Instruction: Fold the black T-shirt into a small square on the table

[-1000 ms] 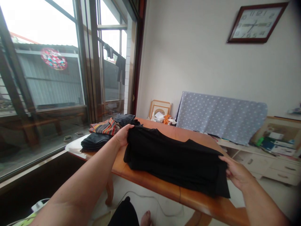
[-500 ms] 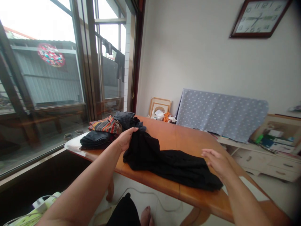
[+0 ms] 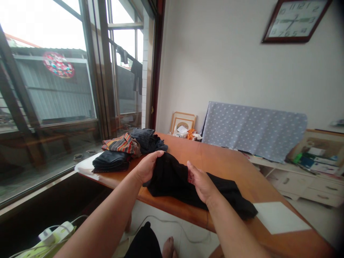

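Note:
A long, narrow black garment [image 3: 172,175], perhaps folded trousers, lies along the near edge of the wooden table [image 3: 215,154]. Its left end is lifted, with the cloth pinched between the thumb and fingers of my left hand [image 3: 149,166]. My right hand [image 3: 201,182] is at the right side of this raised part, thumb up and fingers curled at the cloth's edge; the fingertips are partly hidden. The garment's other end lies flat, passing behind my right wrist toward a white sheet [image 3: 282,216].
At the table's left end lie folded dark clothes [image 3: 111,161], a striped cloth [image 3: 120,144] and a rumpled dark blue garment [image 3: 146,139]. A power strip [image 3: 57,234] is low at the left. Beyond the table stands a white cabinet [image 3: 301,182] near a dotted grey cover [image 3: 252,129].
My right hand has moved left from beyond the garment's far end to its raised part and closed on the edge. My left hand has shifted slightly right, still holding the cloth.

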The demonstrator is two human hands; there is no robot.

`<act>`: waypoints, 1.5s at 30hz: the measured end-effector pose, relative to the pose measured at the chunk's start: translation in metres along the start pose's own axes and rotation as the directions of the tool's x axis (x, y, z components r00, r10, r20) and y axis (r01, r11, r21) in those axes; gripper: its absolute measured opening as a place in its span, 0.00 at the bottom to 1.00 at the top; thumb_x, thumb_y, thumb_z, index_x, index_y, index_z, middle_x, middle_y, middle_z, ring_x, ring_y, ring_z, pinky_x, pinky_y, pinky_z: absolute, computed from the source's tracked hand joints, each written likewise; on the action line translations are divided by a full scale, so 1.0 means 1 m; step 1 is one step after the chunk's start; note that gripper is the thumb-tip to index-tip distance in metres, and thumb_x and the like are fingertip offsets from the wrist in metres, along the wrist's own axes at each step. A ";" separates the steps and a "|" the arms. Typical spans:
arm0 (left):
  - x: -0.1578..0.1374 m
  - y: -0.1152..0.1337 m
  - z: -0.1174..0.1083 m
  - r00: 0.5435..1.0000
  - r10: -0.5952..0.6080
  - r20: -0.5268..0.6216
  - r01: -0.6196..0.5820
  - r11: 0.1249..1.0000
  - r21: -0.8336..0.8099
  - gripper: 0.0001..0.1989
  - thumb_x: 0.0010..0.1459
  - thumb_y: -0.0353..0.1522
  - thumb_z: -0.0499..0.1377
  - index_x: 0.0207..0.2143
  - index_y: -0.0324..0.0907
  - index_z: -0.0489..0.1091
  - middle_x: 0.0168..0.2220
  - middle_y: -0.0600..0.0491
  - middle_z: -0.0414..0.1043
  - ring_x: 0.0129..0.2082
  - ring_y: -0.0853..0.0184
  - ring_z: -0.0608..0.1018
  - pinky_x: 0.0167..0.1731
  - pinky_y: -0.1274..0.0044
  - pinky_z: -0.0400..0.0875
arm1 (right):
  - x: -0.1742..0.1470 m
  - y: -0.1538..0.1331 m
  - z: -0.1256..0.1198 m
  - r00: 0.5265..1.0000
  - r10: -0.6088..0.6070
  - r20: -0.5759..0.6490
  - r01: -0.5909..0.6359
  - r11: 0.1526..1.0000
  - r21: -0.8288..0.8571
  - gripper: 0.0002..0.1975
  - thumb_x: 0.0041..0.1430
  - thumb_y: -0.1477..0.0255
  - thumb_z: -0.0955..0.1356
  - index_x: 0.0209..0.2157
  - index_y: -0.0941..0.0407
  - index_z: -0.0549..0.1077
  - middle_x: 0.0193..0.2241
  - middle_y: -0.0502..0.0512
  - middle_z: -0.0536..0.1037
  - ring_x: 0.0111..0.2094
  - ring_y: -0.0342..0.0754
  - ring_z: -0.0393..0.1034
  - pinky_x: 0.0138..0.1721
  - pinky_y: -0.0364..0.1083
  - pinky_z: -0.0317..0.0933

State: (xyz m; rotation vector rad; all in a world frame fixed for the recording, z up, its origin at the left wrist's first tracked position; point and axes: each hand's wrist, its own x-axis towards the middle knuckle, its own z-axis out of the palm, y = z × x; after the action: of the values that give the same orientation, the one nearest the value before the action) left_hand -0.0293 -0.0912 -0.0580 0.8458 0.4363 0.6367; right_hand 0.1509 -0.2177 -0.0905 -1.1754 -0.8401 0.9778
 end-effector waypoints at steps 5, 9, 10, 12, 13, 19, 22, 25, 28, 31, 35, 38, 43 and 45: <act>-0.003 -0.008 -0.010 1.000 -0.006 0.023 0.007 1.000 -0.014 0.13 0.57 0.35 0.62 0.40 0.35 0.78 0.38 0.41 0.82 0.38 0.53 0.84 0.43 0.67 0.80 | 0.005 -0.002 0.002 0.997 -0.080 0.018 0.073 0.967 0.242 0.17 0.49 0.59 0.76 0.38 0.53 0.80 0.40 0.54 0.83 0.46 0.55 0.76 0.48 0.52 0.68; 0.000 -0.012 -0.018 0.999 0.034 -0.008 -0.034 0.999 -0.031 0.15 0.55 0.35 0.65 0.44 0.36 0.77 0.40 0.41 0.82 0.41 0.52 0.84 0.44 0.66 0.80 | 0.010 -0.001 -0.007 0.987 -0.131 -0.096 0.153 0.949 0.275 0.15 0.50 0.60 0.76 0.38 0.52 0.80 0.42 0.53 0.83 0.48 0.55 0.75 0.50 0.53 0.69; 0.001 -0.012 -0.019 0.999 0.036 -0.006 -0.036 0.999 -0.026 0.16 0.55 0.35 0.66 0.44 0.36 0.77 0.40 0.41 0.82 0.41 0.52 0.84 0.44 0.65 0.80 | 0.010 -0.001 -0.009 0.984 -0.143 -0.102 0.166 0.948 0.272 0.15 0.51 0.60 0.76 0.39 0.52 0.80 0.43 0.53 0.83 0.48 0.55 0.75 0.51 0.53 0.69; 0.002 -0.013 -0.021 1.000 0.027 0.004 -0.027 0.999 -0.016 0.16 0.55 0.36 0.66 0.44 0.35 0.77 0.41 0.40 0.82 0.41 0.51 0.84 0.44 0.65 0.80 | 0.010 -0.001 -0.012 0.981 -0.164 -0.105 0.187 0.946 0.264 0.14 0.51 0.60 0.76 0.39 0.51 0.80 0.44 0.53 0.82 0.49 0.55 0.74 0.52 0.53 0.69; 0.002 -0.013 -0.021 1.000 0.018 0.006 -0.018 1.000 -0.012 0.16 0.56 0.37 0.65 0.44 0.35 0.77 0.41 0.40 0.82 0.40 0.51 0.84 0.44 0.65 0.80 | 0.010 -0.001 -0.012 0.980 -0.171 -0.103 0.193 0.946 0.262 0.14 0.51 0.61 0.76 0.39 0.51 0.80 0.45 0.52 0.82 0.50 0.55 0.74 0.52 0.53 0.68; 0.004 -0.013 -0.022 1.000 -0.004 0.013 0.005 1.000 -0.017 0.16 0.56 0.37 0.65 0.43 0.36 0.78 0.41 0.40 0.82 0.41 0.50 0.83 0.44 0.64 0.80 | 0.009 0.002 -0.015 0.984 -0.155 -0.090 0.173 0.952 0.254 0.15 0.52 0.59 0.75 0.40 0.51 0.79 0.45 0.52 0.82 0.50 0.55 0.74 0.52 0.54 0.69; 0.004 -0.013 -0.023 1.000 -0.001 0.014 0.001 1.000 -0.020 0.16 0.56 0.37 0.65 0.43 0.36 0.78 0.40 0.41 0.82 0.42 0.50 0.83 0.44 0.64 0.80 | 0.008 0.003 -0.015 0.984 -0.155 -0.091 0.173 0.952 0.252 0.16 0.52 0.59 0.75 0.41 0.51 0.79 0.45 0.52 0.82 0.50 0.55 0.74 0.51 0.53 0.69; 0.003 -0.013 -0.022 1.000 -0.001 0.001 0.001 1.000 -0.015 0.15 0.56 0.37 0.65 0.43 0.36 0.78 0.40 0.41 0.82 0.41 0.51 0.84 0.43 0.65 0.80 | 0.007 0.001 -0.014 0.981 -0.171 -0.091 0.188 0.952 0.240 0.15 0.53 0.59 0.75 0.40 0.50 0.80 0.45 0.52 0.82 0.50 0.55 0.74 0.52 0.53 0.69; 0.002 -0.012 -0.021 1.000 0.001 -0.003 -0.001 1.000 -0.010 0.14 0.56 0.36 0.64 0.41 0.36 0.78 0.39 0.42 0.82 0.39 0.51 0.84 0.42 0.66 0.80 | 0.007 0.000 -0.013 0.982 -0.171 -0.083 0.186 0.952 0.243 0.14 0.53 0.59 0.75 0.40 0.50 0.80 0.44 0.52 0.82 0.50 0.55 0.74 0.51 0.53 0.68; 0.003 -0.012 -0.021 1.000 -0.003 0.007 0.003 1.000 -0.007 0.13 0.57 0.36 0.64 0.40 0.36 0.78 0.39 0.41 0.82 0.39 0.52 0.84 0.44 0.66 0.80 | 0.007 0.000 -0.012 0.985 -0.159 -0.074 0.173 0.953 0.251 0.16 0.52 0.59 0.75 0.41 0.51 0.80 0.44 0.53 0.82 0.49 0.55 0.74 0.49 0.53 0.69; 0.005 -0.014 -0.025 1.000 -0.012 -0.019 0.013 0.999 0.034 0.14 0.56 0.37 0.64 0.40 0.36 0.78 0.38 0.41 0.82 0.36 0.53 0.84 0.42 0.65 0.80 | 0.003 0.004 -0.016 0.989 -0.110 -0.099 0.124 0.980 0.155 0.20 0.53 0.55 0.74 0.44 0.52 0.80 0.43 0.55 0.82 0.44 0.54 0.75 0.43 0.50 0.69; 0.008 -0.016 -0.034 0.992 0.068 -0.107 -0.055 0.992 0.117 0.13 0.54 0.37 0.66 0.39 0.37 0.78 0.36 0.43 0.82 0.33 0.56 0.84 0.38 0.69 0.80 | -0.002 0.006 -0.031 0.976 -0.106 -0.192 0.112 0.994 0.017 0.21 0.53 0.55 0.73 0.44 0.53 0.80 0.40 0.55 0.83 0.41 0.50 0.75 0.40 0.46 0.67; 0.011 -0.017 -0.057 0.953 0.239 -0.188 -0.158 0.917 0.367 0.17 0.50 0.41 0.70 0.37 0.40 0.78 0.34 0.48 0.81 0.32 0.62 0.82 0.33 0.77 0.76 | -0.007 0.005 -0.093 0.891 -0.139 -0.432 0.124 0.990 -0.063 0.20 0.50 0.56 0.74 0.41 0.55 0.81 0.37 0.58 0.83 0.36 0.47 0.75 0.31 0.42 0.64; 0.011 -0.016 -0.064 0.934 0.311 -0.178 -0.188 0.848 0.495 0.19 0.48 0.44 0.70 0.38 0.41 0.78 0.36 0.49 0.81 0.34 0.62 0.81 0.32 0.79 0.74 | -0.010 0.005 -0.124 0.806 -0.179 -0.564 0.133 0.983 -0.123 0.20 0.48 0.57 0.74 0.40 0.56 0.81 0.36 0.58 0.83 0.33 0.47 0.75 0.26 0.40 0.60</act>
State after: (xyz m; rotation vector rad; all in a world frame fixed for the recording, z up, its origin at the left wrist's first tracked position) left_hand -0.0538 -0.0564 -0.1101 1.3100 0.7390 0.9080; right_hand 0.2606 -0.2692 -0.1198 -1.3468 -0.4742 0.4072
